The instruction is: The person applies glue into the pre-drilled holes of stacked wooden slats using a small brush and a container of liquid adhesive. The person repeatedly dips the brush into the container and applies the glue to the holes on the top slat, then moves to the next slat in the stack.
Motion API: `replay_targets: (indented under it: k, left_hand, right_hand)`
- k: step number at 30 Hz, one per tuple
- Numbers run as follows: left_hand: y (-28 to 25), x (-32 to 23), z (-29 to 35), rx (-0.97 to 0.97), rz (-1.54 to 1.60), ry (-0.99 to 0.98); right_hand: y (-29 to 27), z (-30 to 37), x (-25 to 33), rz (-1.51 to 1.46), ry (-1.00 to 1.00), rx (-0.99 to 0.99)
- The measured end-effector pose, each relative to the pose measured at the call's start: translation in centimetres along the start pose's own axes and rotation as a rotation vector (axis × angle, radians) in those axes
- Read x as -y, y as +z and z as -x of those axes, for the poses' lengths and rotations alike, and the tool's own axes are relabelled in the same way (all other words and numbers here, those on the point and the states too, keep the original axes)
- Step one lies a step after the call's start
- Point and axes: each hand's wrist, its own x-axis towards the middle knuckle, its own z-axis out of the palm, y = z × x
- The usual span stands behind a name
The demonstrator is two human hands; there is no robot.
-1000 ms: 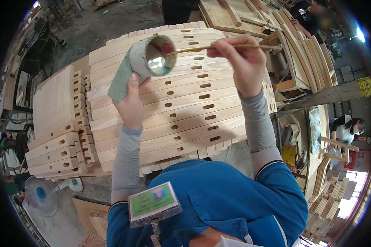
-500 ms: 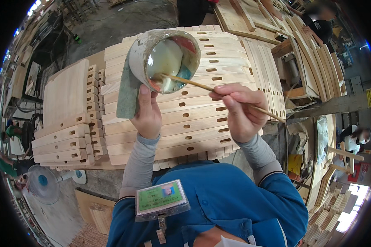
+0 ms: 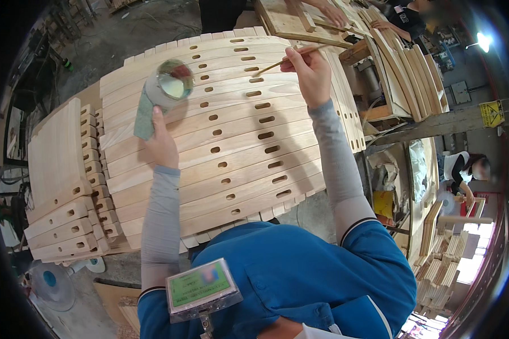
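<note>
My left hand (image 3: pixel 164 141) is closed around a whitish cup (image 3: pixel 159 93) that holds pale, milky liquid. A flat grey-green piece (image 3: pixel 145 116), perhaps cloth or a sanding pad, is gripped along the cup's side. Between the fingers of my right hand (image 3: pixel 310 73) is a thin wooden stick (image 3: pixel 273 68), pointing left and down. Its tip is at one of the oval slots in the upper rows of the pale wooden slats (image 3: pixel 237 121); whether it touches the wood I cannot tell. The slats lie side by side, with two columns of slots across them.
A stack of slotted boards (image 3: pixel 56 152) stands left of the slats. At the upper right are a wooden frame (image 3: pixel 373 85) and curved wooden parts (image 3: pixel 418 73). Another person's hand (image 3: pixel 331 12) is at the far bench. A fan (image 3: pixel 50 285) stands lower left.
The stick has come out of the cup and moved far and up over the slats with my right hand. My left hand has lowered the cup away from the camera, toward the left.
</note>
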Motion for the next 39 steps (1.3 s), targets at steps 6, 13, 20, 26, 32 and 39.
replay_targets:
  k: [6, 13, 20, 26, 32, 39]
  left_hand:
    - [-0.1, 1.0, -0.5, -0.041, 0.052, 0.009]
    - [0.0, 0.3, -0.3, -0.03, 0.084, -0.048]
    - [-0.1, 0.4, -0.4, -0.027, 0.031, 0.004]
    - [-0.3, 0.4, -0.3, -0.007, 0.023, -0.021]
    - [0.1, -1.4, 0.1, -0.047, 0.247, -0.125]
    - [0.1, -7.8, 2.0, 0.098, 0.34, -0.02]
  right_hand:
    - [0.5, -2.2, -5.1, 0.241, 0.067, 0.115]
    - [1.4, -2.2, -5.4, 0.717, -0.163, 0.144]
    - [1.2, -2.5, -4.8, 0.677, -0.156, 0.128]
    - [2.9, -1.8, -4.9, 0.53, -0.108, 0.201]
    - [-2.2, -2.5, -4.8, 0.411, -0.039, 0.144]
    - [0.2, 3.6, 8.1, -0.174, -0.084, 0.176]
